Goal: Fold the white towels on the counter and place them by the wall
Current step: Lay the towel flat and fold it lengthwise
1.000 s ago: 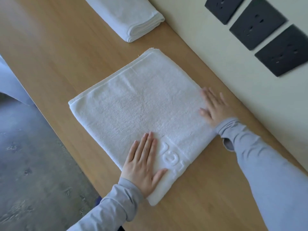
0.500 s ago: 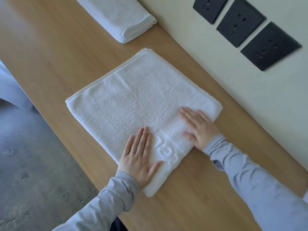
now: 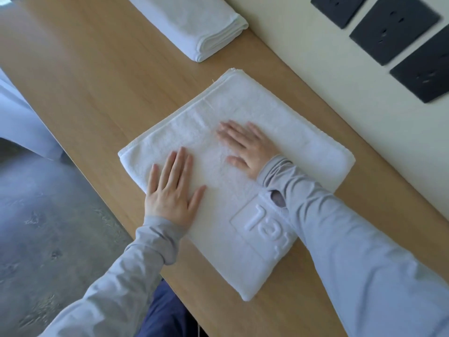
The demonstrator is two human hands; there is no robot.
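Pressing flat on the folded white terry towel (image 3: 286, 132) on the light wooden counter (image 3: 97, 76), left hand (image 3: 171, 188) and right hand (image 3: 247, 144) lie open with fingers straight.

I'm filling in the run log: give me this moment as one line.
left hand: flat on towel | right hand: flat on towel | second towel: folded, near wall

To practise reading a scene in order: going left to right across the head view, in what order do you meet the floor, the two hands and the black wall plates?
floor → left hand → right hand → black wall plates. The towels and counter stretch too far across to place.
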